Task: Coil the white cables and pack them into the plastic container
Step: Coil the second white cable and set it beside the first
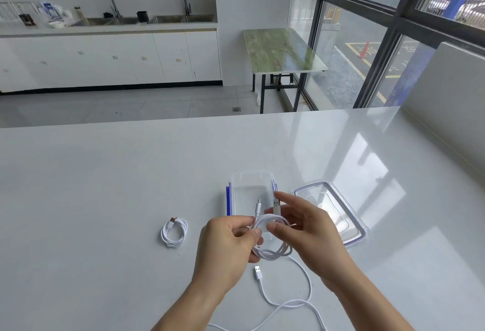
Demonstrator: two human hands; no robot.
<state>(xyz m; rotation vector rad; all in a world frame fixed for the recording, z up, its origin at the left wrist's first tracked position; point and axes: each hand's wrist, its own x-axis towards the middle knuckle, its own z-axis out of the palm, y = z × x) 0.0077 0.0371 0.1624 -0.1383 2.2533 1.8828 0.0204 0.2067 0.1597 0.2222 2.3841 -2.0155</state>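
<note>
Above the white table, both my hands hold a coiled white cable (273, 250). My left hand (228, 244) pinches the coil at its left side. My right hand (307, 228) holds its right side, thumb on the loop, with the USB plug sticking up by the fingers. Just behind the hands stands the open clear plastic container (252, 181) with blue clips; it looks empty. A second coiled white cable (174, 232) lies on the table to the left. A third, uncoiled white cable (283, 302) trails loose on the table below my hands.
The container's clear lid (333, 199) lies flat on the table to the right of the container. A white wall block (446, 110) borders the table's right side. Beyond the table are a floor, sink counter and a small green table.
</note>
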